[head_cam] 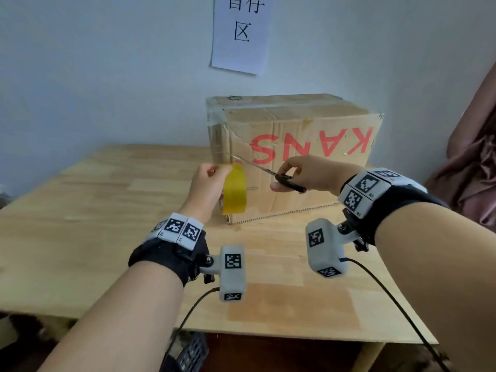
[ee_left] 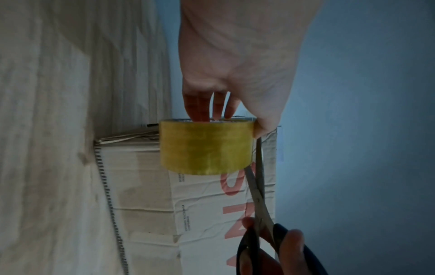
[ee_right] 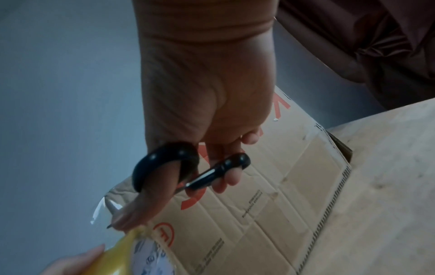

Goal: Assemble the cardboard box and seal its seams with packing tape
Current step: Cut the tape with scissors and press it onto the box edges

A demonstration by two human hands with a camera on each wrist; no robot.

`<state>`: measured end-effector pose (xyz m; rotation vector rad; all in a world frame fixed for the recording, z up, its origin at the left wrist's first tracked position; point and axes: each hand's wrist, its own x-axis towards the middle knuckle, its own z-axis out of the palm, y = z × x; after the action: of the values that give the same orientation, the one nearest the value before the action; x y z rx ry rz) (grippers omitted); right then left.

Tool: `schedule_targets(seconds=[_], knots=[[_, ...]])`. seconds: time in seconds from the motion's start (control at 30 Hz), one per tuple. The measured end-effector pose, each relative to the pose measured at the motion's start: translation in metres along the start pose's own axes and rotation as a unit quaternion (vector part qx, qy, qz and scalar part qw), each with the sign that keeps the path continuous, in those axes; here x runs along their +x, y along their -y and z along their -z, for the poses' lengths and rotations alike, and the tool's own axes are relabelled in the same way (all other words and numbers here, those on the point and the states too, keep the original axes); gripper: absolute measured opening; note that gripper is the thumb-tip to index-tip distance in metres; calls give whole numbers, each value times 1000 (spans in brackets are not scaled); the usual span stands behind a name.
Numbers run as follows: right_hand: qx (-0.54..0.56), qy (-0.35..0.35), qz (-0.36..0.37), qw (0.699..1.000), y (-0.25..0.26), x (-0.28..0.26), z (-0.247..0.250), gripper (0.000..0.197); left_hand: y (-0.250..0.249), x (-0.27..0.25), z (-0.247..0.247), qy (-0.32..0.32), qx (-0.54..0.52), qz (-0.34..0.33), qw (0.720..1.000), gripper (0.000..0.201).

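Box (head_cam: pixel 295 162) standing assembled, corner at nine o'clock taped; left hand (head_cam: pixel 208 183) gripping tape roll (head_cam: pixel 235 193), right hand (head_cam: pixel 308 174) gripping scissors (head_cam: pixel 271 173), strip uncut.

surface: wooden table (head_cam: pixel 107 237) | on it: cardboard box (head_cam: pixel 308 183), upside down

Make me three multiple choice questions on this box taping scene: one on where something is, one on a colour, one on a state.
1. Where does the cardboard box stand?
A. on the wooden table
B. on the floor
C. on a chair

2. What colour is the box's lettering?
A. blue
B. red
C. black

3. How is the tape roll held?
A. lying on the table
B. gripped by the left hand
C. stuck on the wall

Answers: 1 A, its bottom edge rests on the tabletop. 2 B, red letters cross its front. 3 B, left fingers grip it while the right hand holds scissors.
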<state>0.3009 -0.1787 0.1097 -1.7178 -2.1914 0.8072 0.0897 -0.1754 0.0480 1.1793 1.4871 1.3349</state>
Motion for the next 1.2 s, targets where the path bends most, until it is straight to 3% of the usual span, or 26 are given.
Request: schedule_targets(seconds=[0.27,0.43,0.67,0.8,1.2], knots=[[-30,65,17,997,3,15,17,43,-8,14,-1,-20,-68,52,996,13],[-37,72,38,996,11,22,15,42,-6,13,4,-6,-93,50,994,15],[-45,50,63,996,18,34,11,41,-5,11,5,-30,-105,61,992,39],[-74,52,71,993,20,37,15,42,-3,13,7,-14,-96,84,992,34],[-93,45,84,991,23,36,19,35,-1,15,6,-45,-37,7,998,27]])
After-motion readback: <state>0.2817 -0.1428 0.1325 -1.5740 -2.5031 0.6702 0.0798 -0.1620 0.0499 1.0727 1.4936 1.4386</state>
